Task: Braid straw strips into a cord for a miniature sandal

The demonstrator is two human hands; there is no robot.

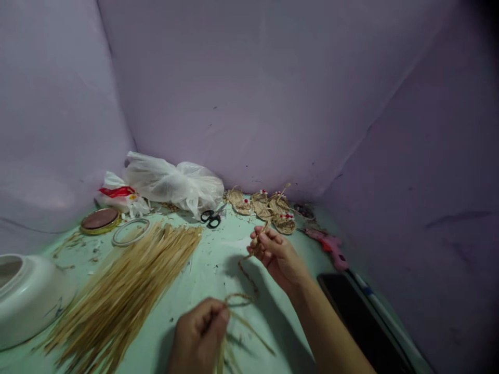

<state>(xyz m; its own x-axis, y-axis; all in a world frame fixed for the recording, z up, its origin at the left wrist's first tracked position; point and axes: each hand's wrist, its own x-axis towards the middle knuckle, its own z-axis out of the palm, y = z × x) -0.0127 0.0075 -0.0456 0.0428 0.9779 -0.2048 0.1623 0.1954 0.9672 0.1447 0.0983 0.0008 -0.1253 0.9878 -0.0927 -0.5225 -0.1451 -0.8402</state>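
Note:
A thin braided straw cord hangs in a loose curve between my two hands. My left hand, low in the middle, pinches its near end, where loose flat strands fan out below and to the right. Farther off, my right hand has its fingers closed around the other end, and a short bit of cord sticks up past the fingertips. Left of my hands lies a wide bundle of dry straw strips. Just beyond my right hand are several small woven straw pieces with red and white beads.
Black-handled scissors lie by a white plastic bag. At left are a white pot, a round tin and a pale ring. A pink glue gun and a black phone-like slab sit at right. Purple walls surround the table.

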